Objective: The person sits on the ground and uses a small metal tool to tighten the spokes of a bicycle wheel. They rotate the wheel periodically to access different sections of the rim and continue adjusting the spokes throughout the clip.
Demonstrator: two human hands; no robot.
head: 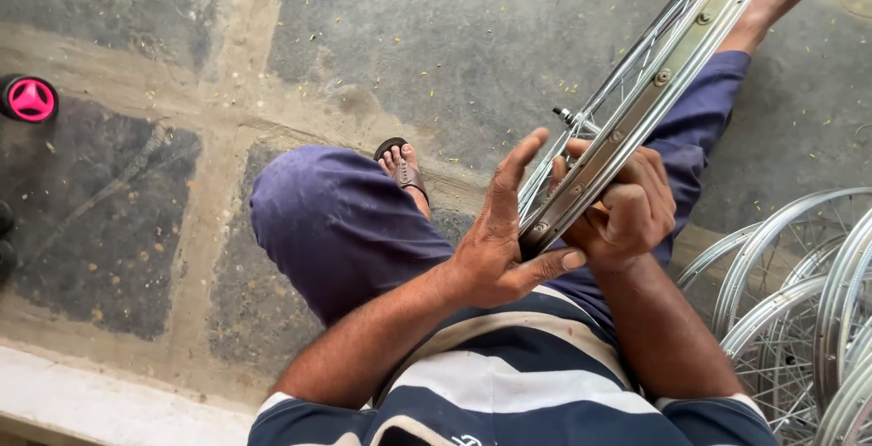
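Item: wheel rim (656, 76), spoked, bare of tyre.
Material: silvery metal, dull channel with nipple heads along it.
Pose: edge-on, slanting from lower centre to upper right corner.
Position: over the lap, lower end between both hands.
Hub: axle end visible among spokes.
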